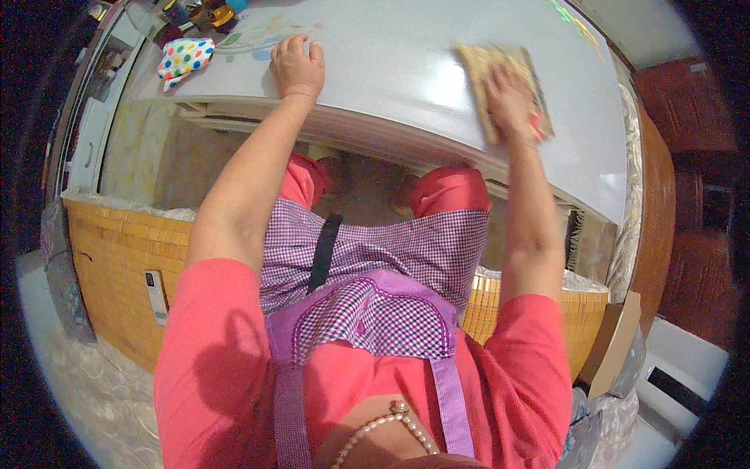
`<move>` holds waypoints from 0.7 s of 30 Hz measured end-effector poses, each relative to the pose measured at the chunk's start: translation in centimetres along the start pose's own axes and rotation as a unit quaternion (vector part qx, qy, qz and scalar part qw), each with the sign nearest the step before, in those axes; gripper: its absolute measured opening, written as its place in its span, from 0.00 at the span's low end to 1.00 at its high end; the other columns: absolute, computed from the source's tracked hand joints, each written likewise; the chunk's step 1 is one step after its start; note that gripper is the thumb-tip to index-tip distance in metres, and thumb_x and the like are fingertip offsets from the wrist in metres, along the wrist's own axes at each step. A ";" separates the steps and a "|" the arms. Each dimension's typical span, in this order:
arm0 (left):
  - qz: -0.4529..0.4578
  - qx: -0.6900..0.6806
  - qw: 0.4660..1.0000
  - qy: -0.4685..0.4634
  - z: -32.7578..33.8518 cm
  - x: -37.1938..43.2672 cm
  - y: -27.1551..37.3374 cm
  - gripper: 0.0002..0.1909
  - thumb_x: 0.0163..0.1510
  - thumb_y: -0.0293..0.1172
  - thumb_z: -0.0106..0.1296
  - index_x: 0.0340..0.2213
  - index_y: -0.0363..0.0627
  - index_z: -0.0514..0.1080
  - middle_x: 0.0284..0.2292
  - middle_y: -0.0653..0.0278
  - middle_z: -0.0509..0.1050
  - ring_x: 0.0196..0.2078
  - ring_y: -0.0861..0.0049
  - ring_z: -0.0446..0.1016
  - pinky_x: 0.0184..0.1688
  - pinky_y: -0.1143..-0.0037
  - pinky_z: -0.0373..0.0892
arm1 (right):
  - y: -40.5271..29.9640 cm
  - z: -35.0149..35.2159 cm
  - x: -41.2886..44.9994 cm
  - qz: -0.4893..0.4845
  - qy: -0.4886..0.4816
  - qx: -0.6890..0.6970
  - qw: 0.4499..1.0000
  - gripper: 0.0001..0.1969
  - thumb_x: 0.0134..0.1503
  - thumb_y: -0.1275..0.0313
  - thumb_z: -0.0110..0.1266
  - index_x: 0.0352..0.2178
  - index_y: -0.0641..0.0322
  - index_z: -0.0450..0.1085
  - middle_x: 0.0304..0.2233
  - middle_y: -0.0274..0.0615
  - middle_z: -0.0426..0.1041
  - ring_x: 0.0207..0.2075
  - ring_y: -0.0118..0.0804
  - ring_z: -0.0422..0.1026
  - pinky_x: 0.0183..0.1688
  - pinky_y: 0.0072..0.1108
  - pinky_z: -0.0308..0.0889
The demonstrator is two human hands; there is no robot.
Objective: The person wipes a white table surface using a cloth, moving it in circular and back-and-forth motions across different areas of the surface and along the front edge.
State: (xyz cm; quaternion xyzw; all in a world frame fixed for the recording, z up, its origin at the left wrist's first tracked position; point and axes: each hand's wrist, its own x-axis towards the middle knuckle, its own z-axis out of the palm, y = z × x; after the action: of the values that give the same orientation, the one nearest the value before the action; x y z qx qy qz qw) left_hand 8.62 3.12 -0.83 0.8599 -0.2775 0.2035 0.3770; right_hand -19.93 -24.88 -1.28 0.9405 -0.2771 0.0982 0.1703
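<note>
My right hand (511, 102) lies over a yellowish cloth (477, 70) spread on the white glossy tabletop (381, 58). Hand and cloth are blurred; a red patch shows near the cloth's lower corner. At the front edge of the same top rests my left hand (297, 67), holding nothing, its fingers loosely bent and a little apart. Left of it sits a crumpled white cloth with coloured dots (185, 58). A faded printed pattern (252, 47) marks the tabletop between that cloth and my left hand.
Jars and small containers (202, 14) crowd the far left corner. My seat has a slatted mat (117, 252), where a phone (156, 296) lies to my left. A cardboard piece (609, 346) stands at the right. A white drawer unit (88, 146) is at the left.
</note>
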 end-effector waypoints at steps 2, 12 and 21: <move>-0.012 0.055 0.998 -0.021 -1.0 -0.3 -1.2 0.15 0.48 0.39 0.46 0.37 0.47 0.70 0.43 0.61 0.67 0.50 0.65 0.60 0.52 0.67 0.55 | 2.4 -3.6 -3.7 0.079 -0.118 -0.067 0.988 0.23 0.59 0.61 0.31 0.54 0.54 0.54 0.58 0.42 0.50 0.59 0.44 0.47 0.59 0.33 0.44; 0.011 0.107 0.989 -0.097 -1.8 -0.5 1.2 0.13 0.46 0.36 0.46 0.35 0.48 0.71 0.43 0.64 0.66 0.51 0.68 0.59 0.52 0.68 0.55 | 14.9 -0.8 -15.0 0.252 -0.136 -0.085 0.954 0.27 0.59 0.56 0.27 0.55 0.60 0.50 0.57 0.51 0.50 0.57 0.50 0.49 0.58 0.37 0.42; 0.029 0.116 0.990 -0.081 -2.0 -0.8 -0.1 0.14 0.47 0.39 0.45 0.36 0.49 0.70 0.44 0.65 0.66 0.52 0.70 0.57 0.53 0.66 0.52 | -5.9 -8.4 -3.2 -0.001 -0.132 -0.030 0.991 0.22 0.58 0.64 0.33 0.53 0.59 0.55 0.57 0.50 0.49 0.59 0.51 0.46 0.59 0.39 0.42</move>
State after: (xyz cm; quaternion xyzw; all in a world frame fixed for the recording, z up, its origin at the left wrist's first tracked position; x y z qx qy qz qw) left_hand 7.81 4.95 -0.09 0.9031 -0.3063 0.1749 0.2451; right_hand -20.00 -15.51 4.00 0.9398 -0.2994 -0.0351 0.1610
